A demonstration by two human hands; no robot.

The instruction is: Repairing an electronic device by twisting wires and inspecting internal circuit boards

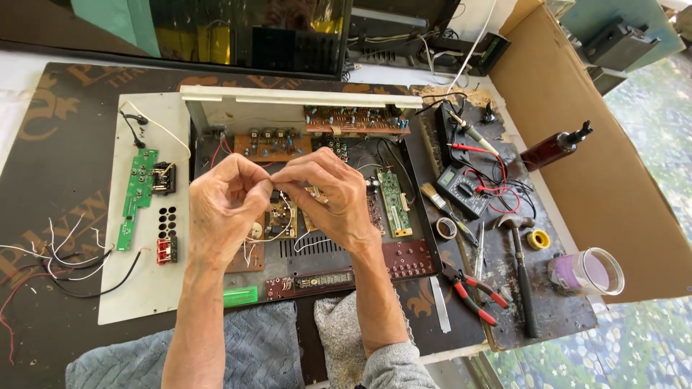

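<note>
My left hand (225,209) and my right hand (328,198) meet fingertip to fingertip above an opened electronic chassis (303,115). Both pinch a thin white wire (282,220) that loops down toward the small circuit boards (277,216) inside the chassis. What the fingertips grip exactly is hidden by the fingers. A brown board (272,144) and a long board with several small parts (357,119) sit at the chassis back. An upright green board (394,203) stands to the right of my right hand.
A green circuit board (135,198) with loose wires (72,259) lies on a white panel (151,295) at left. To the right are a multimeter (461,189) with red leads, a brush (436,200), red-handled pliers (472,288), a hammer (522,277), tape rolls, a brown bottle (555,145) and a plastic cup (587,272).
</note>
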